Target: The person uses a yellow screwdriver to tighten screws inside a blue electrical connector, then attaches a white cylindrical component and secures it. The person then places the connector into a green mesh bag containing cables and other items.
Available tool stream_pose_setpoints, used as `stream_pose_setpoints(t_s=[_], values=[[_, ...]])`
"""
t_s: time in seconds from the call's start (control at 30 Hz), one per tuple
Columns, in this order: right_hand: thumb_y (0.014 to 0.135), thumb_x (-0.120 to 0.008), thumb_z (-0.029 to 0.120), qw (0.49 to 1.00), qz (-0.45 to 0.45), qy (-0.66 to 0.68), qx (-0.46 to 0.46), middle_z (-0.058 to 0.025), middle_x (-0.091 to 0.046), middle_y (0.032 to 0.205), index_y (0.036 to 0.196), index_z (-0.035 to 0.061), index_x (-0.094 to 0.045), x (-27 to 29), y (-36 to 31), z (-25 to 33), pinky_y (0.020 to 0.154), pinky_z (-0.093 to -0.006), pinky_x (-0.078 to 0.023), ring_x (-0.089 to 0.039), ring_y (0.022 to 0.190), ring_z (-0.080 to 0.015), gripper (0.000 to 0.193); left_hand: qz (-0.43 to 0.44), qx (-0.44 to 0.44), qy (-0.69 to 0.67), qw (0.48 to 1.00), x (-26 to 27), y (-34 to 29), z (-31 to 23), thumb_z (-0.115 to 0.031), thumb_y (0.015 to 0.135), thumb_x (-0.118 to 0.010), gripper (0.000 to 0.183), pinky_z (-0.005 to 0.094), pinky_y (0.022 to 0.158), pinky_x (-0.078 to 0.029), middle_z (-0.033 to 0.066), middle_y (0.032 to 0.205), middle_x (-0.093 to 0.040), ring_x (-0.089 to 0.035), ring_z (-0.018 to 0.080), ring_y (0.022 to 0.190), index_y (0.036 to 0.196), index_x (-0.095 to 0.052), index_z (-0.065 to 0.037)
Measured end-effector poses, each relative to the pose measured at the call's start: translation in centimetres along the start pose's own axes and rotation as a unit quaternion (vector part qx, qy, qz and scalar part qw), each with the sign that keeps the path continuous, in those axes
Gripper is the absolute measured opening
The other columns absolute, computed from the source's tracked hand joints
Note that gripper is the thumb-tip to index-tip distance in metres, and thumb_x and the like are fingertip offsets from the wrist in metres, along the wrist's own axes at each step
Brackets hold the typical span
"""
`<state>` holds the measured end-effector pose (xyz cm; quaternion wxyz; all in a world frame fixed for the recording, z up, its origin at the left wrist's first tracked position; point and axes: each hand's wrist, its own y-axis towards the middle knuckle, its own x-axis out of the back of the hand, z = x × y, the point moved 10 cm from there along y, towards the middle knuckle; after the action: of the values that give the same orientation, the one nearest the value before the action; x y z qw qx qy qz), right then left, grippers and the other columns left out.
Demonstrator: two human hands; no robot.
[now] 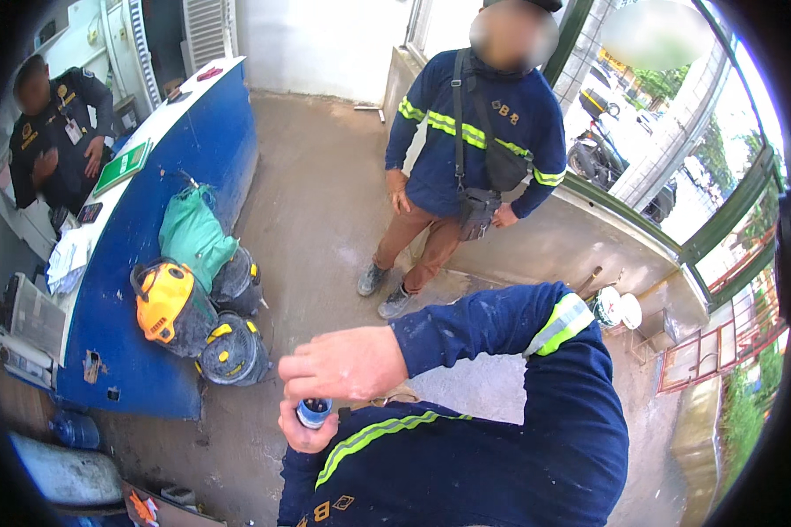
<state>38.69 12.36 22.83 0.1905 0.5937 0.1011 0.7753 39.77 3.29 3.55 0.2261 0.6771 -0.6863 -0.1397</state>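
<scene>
My left hand (299, 432) is wrapped round a small blue cylindrical container (314, 412) in front of my chest. Its round top faces up and looks dark inside. Just above and touching or nearly touching it, my right hand (347, 364) is closed, back of the hand upward, with the fingers curled down out of sight. Whatever those fingers hold, if anything, is hidden. My right arm crosses from the right in a navy sleeve with a reflective band.
A blue counter (163, 290) runs along the left, with a person in dark uniform behind it. Against it stand an orange-topped bucket (169, 303), a dark lidded bucket (233, 350) and a green sack (195, 233). Another person in navy (479, 140) stands ahead, near the windows.
</scene>
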Motion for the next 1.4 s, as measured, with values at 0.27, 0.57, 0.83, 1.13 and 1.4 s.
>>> stream_pose_setpoints(t_s=[0.27, 0.57, 0.83, 1.13, 1.4], values=[[0.085, -0.06, 0.028, 0.995, 0.001, -0.081, -0.055, -0.0119, -0.048, 0.094, 0.102, 0.0057, -0.047, -0.5, -0.4, -1.0, 0.061, -0.0405, -0.049, -0.059, 0.075, -0.0289, 0.031, 0.033, 0.015, -0.018, 0.999, -0.4, 0.2, 0.5, -0.039, 0.066, -0.083, 0.065, 0.0341, 0.071, -0.051, 0.0103, 0.089, -0.064, -0.062, 0.0184, 0.079, 0.108, -0.051, 0.001], [0.084, -0.062, 0.026, 0.99, 0.065, -0.041, -0.115, -0.0147, -0.046, 0.101, 0.106, 0.0016, -0.047, -1.8, -1.3, -2.6, 0.066, -0.0384, -0.051, -0.057, 0.085, -0.0272, 0.036, 0.059, 0.023, -0.014, 0.998, -0.6, 0.7, 0.1, -0.026, 0.063, -0.086, 0.06, 0.0347, 0.069, -0.054, 0.0143, 0.084, -0.068, -0.068, 0.0231, 0.076, 0.108, -0.054, -0.001], [0.077, -0.06, 0.016, 0.994, 0.029, -0.023, -0.099, -0.016, -0.047, 0.105, 0.11, 0.0026, -0.052, -0.2, -0.7, -2.4, 0.074, -0.0399, -0.05, -0.058, 0.092, -0.0332, 0.036, 0.057, 0.026, -0.031, 0.998, -0.6, 0.8, -0.3, -0.023, 0.064, -0.085, 0.058, 0.037, 0.073, -0.055, 0.0154, 0.087, -0.068, -0.069, 0.0242, 0.081, 0.108, -0.054, 0.0], [0.08, -0.066, 0.017, 0.977, 0.123, -0.052, -0.165, -0.0102, -0.051, 0.081, 0.103, 0.0064, -0.057, -1.1, 0.3, -1.3, 0.057, -0.0392, -0.048, -0.06, 0.068, -0.0285, 0.028, 0.041, 0.02, -0.005, 0.999, 0.7, 0.1, -1.4, -0.02, 0.064, -0.085, 0.059, 0.0345, 0.074, -0.053, 0.0152, 0.094, -0.067, -0.068, 0.0266, 0.083, 0.111, -0.057, -0.001], [0.076, -0.061, 0.018, 0.993, 0.075, 0.069, -0.053, -0.0145, -0.048, 0.098, 0.105, 0.0029, -0.048, -2.0, -0.5, -1.5, 0.07, -0.0405, -0.048, -0.055, 0.089, -0.0314, 0.036, 0.038, 0.014, -0.04, 0.998, -0.7, 1.2, -1.1, -0.021, 0.065, -0.083, 0.056, 0.036, 0.076, -0.054, 0.015, 0.092, -0.068, -0.067, 0.0222, 0.085, 0.109, -0.054, -0.002]])
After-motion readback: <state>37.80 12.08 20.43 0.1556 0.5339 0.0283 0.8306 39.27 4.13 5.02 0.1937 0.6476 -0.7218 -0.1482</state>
